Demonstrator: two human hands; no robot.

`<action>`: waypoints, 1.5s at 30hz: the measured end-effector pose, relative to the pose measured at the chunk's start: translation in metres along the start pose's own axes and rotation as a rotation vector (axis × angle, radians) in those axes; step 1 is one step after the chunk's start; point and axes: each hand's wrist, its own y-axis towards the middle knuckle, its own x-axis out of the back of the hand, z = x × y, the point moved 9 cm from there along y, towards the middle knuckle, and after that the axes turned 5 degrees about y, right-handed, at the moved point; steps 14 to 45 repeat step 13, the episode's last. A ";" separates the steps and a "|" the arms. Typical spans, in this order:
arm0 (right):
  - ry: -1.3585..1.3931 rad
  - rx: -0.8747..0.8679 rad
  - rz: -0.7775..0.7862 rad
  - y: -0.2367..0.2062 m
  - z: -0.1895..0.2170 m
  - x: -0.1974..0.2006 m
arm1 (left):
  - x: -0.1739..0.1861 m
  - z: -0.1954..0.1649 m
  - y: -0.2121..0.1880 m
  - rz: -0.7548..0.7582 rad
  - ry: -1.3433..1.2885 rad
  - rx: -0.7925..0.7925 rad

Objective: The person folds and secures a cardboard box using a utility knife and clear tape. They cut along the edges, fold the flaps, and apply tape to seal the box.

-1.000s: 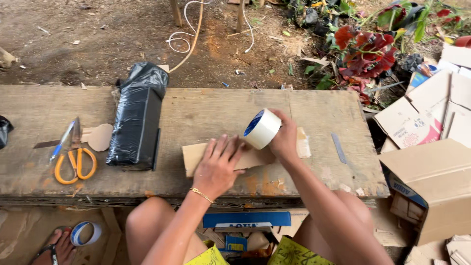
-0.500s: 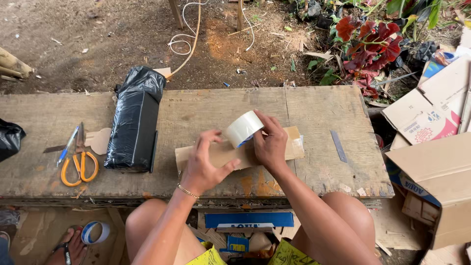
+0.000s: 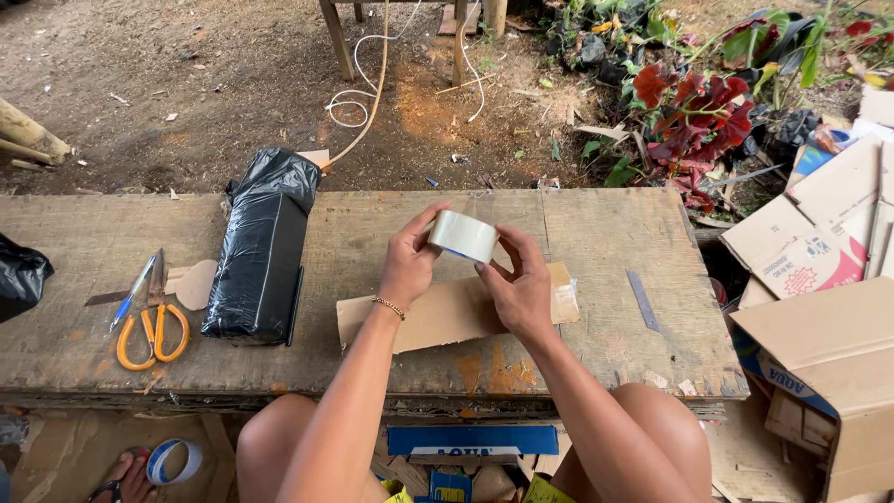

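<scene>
The cardboard strip (image 3: 447,317) on the wooden bench (image 3: 605,279) is being partly hidden by the left hand (image 3: 407,265) & right hand (image 3: 520,291), by which the pale tape roll (image 3: 464,236), raised higher vs. 0.5 s ago, is being gripped above it w/ fingers closed round the rim.

Clear tape roll (image 3: 464,236), orange scissors (image 3: 152,335) (blk parcel (image 3: 263,247) nearby).

We are at an outdoor backyard work spot: a rough wooden bench (image 3: 605,233) stands on bare dirt (image 3: 186,84), with red-leaved plants (image 3: 694,107), flattened cardboard boxes (image 3: 819,242), orange scissors (image 3: 149,331) and a loose white cable (image 3: 358,102) around.
</scene>
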 end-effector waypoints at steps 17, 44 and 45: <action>-0.157 -0.070 -0.040 0.001 -0.009 0.003 | 0.002 0.006 -0.008 -0.017 0.184 -0.014; -0.157 -0.070 -0.040 0.001 -0.009 0.003 | 0.002 0.006 -0.008 -0.017 0.184 -0.014; -0.157 -0.070 -0.040 0.001 -0.009 0.003 | 0.002 0.006 -0.008 -0.017 0.184 -0.014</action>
